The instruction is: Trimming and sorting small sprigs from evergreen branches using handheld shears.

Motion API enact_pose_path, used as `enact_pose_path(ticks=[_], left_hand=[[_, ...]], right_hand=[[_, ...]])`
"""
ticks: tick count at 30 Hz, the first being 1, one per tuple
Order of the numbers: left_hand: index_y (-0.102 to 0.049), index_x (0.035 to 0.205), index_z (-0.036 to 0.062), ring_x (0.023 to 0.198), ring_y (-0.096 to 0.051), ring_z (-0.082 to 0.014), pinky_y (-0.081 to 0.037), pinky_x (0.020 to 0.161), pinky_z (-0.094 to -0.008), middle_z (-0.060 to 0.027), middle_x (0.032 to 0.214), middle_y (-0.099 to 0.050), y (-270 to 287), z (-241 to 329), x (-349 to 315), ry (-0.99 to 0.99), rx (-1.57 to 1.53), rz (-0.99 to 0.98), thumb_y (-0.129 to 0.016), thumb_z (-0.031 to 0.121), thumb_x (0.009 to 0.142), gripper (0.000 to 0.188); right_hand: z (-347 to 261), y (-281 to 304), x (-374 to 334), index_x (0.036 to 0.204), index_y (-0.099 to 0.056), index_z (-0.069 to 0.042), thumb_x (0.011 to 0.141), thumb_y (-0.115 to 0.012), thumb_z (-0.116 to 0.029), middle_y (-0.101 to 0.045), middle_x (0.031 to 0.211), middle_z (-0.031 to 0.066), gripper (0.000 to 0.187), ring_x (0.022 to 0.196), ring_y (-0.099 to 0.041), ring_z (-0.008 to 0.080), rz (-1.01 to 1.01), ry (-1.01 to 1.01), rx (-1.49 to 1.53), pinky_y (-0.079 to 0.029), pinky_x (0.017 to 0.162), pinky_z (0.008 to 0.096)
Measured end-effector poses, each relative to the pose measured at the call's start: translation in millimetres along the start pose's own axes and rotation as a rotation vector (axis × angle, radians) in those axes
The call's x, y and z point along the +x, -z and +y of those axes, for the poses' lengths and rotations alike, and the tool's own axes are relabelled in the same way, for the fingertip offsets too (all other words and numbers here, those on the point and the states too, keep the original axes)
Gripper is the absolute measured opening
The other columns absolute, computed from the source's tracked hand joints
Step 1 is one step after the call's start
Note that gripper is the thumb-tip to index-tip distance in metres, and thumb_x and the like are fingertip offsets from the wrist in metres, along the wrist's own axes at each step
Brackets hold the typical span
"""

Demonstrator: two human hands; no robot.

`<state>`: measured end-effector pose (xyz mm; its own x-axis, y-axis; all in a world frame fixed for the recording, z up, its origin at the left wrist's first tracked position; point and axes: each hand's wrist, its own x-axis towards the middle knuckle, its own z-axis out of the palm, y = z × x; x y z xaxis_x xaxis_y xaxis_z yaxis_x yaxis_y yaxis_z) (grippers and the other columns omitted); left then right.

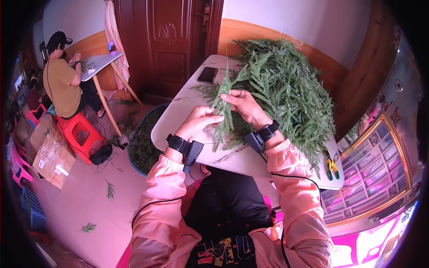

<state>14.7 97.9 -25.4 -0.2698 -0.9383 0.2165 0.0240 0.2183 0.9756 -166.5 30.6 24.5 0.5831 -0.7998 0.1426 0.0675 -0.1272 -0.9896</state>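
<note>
Between my two hands, above the table's near side, stands a green artificial pine sprig point(225, 85) with its thin tip pointing up. My left hand point(201, 120) pinches its lower needles from the left. Higher up on the right, my right hand point(241, 103) has its fingers closed on the stem. A large heap of similar green sprigs point(290, 89) covers the right and far part of the white marbled table point(178, 117). Some loose needles lie under my hands. Exactly where the stem pieces meet is hidden by my fingers.
A dark phone point(207, 75) lies at the table's far left, yellow-green pliers point(331, 168) at its right corner. Left of the table stands a round tub point(145, 165) of greenery. Farther left, a person point(65, 85) sits on a red stool point(80, 134) beside a cardboard box point(54, 161).
</note>
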Motion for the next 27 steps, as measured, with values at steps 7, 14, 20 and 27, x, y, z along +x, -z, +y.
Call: enact_pose_path(ticks=[7,14,20,27], left_hand=[[-0.066,0.088,0.0014,0.071,-0.057,-0.0078,-0.045,0.067,-0.0227,-0.0006,0.080,-0.063,6,-7,0,0.033,-0.023,-0.076,-0.069,0.012,0.084,0.012],[-0.066,0.092,0.0023,0.075,-0.060,-0.0091,-0.048,0.070,-0.0256,-0.0015,0.085,-0.065,-1,0,2,-0.037,-0.179,0.090,-0.067,0.012,0.085,0.012],[-0.063,0.098,0.0033,0.081,-0.063,-0.0141,-0.052,0.075,-0.0297,-0.0050,0.093,-0.065,17,-1,5,-0.237,-0.596,0.362,-0.063,0.007,0.087,0.011],[-0.062,0.097,0.0017,0.083,-0.064,-0.0164,-0.054,0.079,-0.0323,-0.0073,0.094,-0.065,14,3,1,-0.210,-0.588,0.350,-0.063,0.006,0.088,0.010]], right_hand=[[-5,9,-10,0.101,-0.066,-0.009,0.087,-0.068,-0.024,-0.058,0.078,-0.0093,0.021,0.064,-0.045,0.0017,0.033,0.131,0.199,-0.034,0.059,0.0169],[-9,16,-21,0.107,-0.066,-0.006,0.088,-0.067,-0.020,-0.061,0.085,-0.0065,0.023,0.074,-0.052,0.0039,0.154,0.311,-0.024,-0.041,0.065,0.0209],[-12,-1,-33,0.107,-0.063,-0.006,0.079,-0.070,-0.007,-0.063,0.096,0.0038,0.030,0.086,-0.059,0.0209,0.137,0.951,-0.912,-0.048,0.081,0.0308],[-12,-20,-42,0.110,-0.060,-0.010,0.064,-0.070,0.000,-0.058,0.108,0.0074,0.048,0.098,-0.055,0.0288,0.058,0.990,-1.180,-0.047,0.085,0.0370]])
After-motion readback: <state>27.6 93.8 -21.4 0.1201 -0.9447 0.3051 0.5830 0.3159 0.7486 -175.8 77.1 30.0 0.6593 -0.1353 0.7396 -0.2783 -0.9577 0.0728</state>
